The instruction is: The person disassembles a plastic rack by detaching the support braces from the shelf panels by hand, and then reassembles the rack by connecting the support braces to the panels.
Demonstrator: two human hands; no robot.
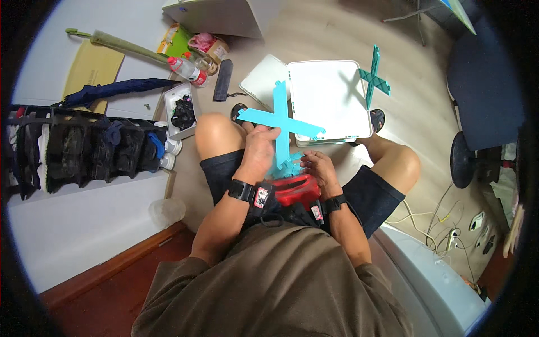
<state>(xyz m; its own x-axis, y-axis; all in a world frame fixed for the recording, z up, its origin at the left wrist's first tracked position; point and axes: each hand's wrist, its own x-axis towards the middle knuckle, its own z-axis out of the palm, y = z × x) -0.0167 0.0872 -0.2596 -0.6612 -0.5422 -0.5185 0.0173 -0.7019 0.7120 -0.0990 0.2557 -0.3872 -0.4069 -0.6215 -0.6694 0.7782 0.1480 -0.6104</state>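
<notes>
Left hand (pixel 259 147) grips light blue cross piece (pixel 279 121) over the lap; right hand (pixel 318 168) pinches small blue parts (pixel 287 166). One teal cross (pixel 374 78) stands finished by white board (pixel 328 98); this one looks half-assembled.

Home, probably bedroom: hanging shoe organiser (pixel 84 149), umbrella (pixel 118 90), water bottle (pixel 186 69), floor clutter, wood flooring.

Light-blue notched cross piece (pixel 281 119), flat strips interlocked, upright above lap, gripped at base.
</notes>
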